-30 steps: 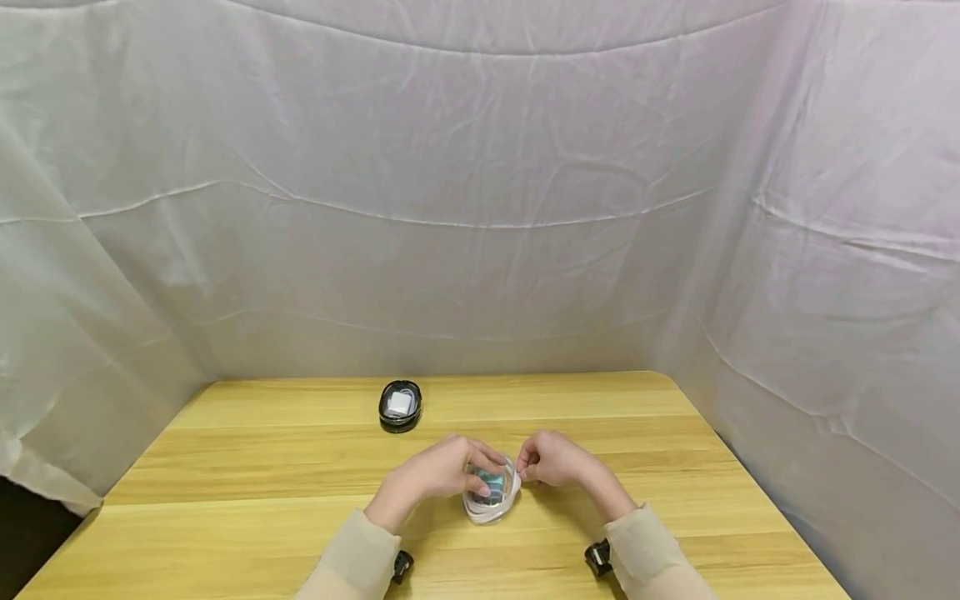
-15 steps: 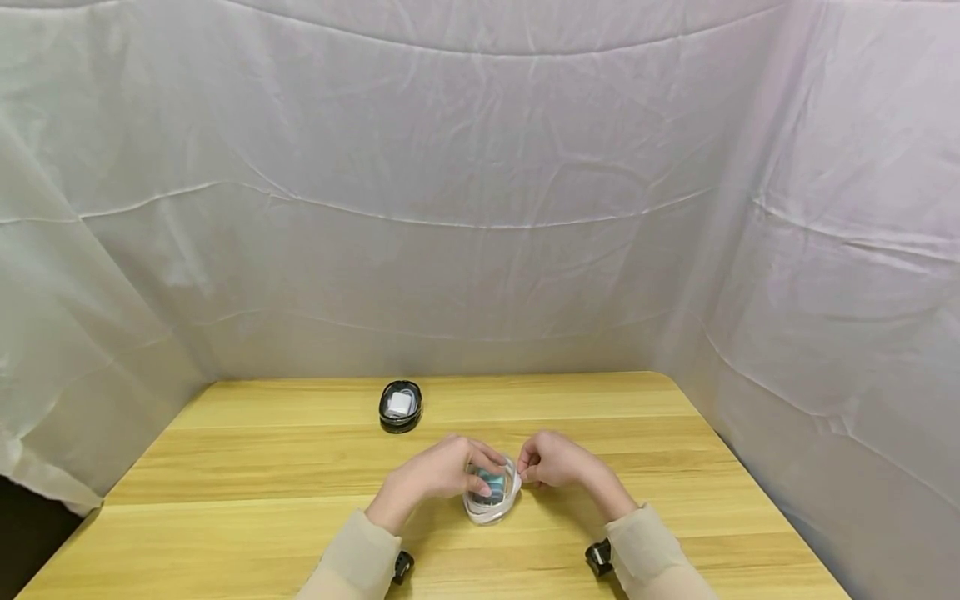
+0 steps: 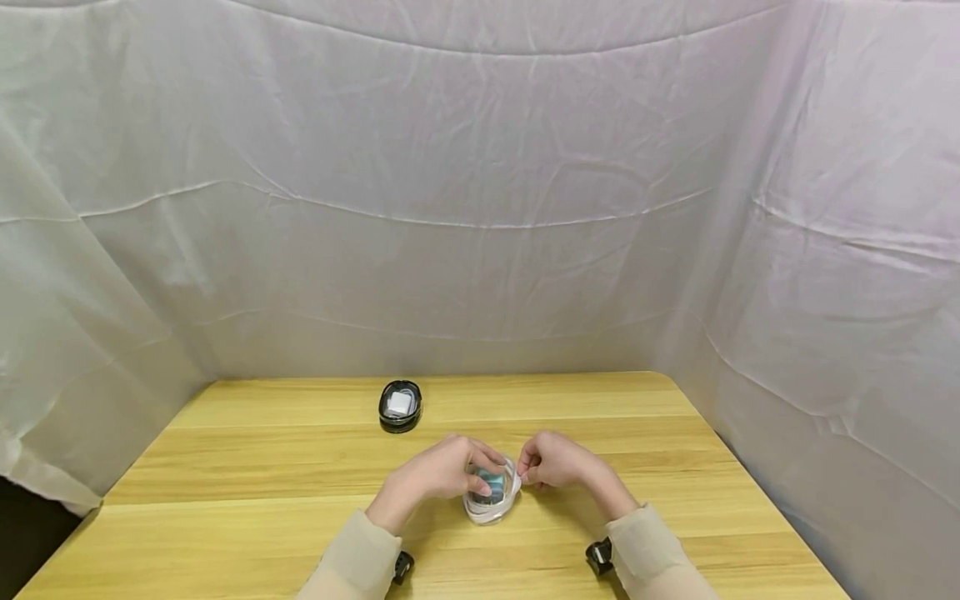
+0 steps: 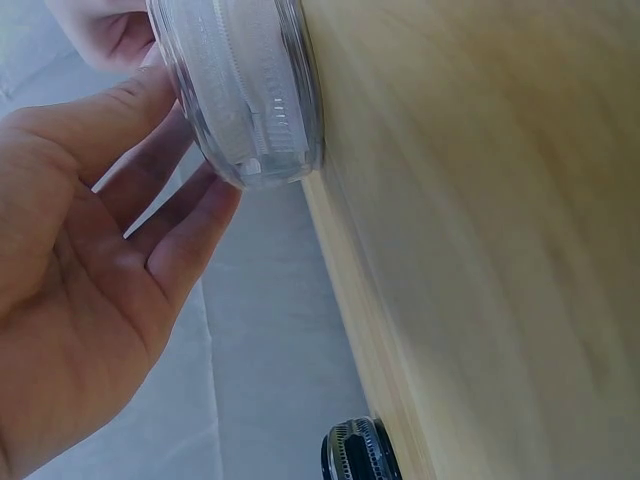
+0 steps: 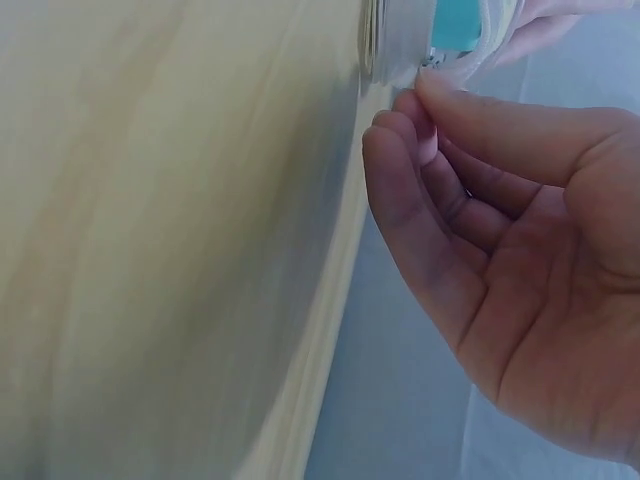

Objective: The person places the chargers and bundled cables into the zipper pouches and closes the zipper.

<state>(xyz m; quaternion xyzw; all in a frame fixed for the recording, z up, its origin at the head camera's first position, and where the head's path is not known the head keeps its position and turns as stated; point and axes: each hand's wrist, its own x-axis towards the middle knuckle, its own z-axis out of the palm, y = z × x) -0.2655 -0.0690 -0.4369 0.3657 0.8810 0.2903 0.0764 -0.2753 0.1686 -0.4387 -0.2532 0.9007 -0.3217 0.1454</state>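
One clear zip case on table, both hands gripping it; one black case beyond

- Head view looks forward and down across the tabletop, from farther back.
- Both wrist views sit close, sharing the clear zippered case at 12 o'clock.

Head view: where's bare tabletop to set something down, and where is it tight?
Bare wood on the table: the left side from the left hand to the edge, the right side past the right hand, and the back strip right of the black case. Tight at front centre, where both hands hold the clear case.
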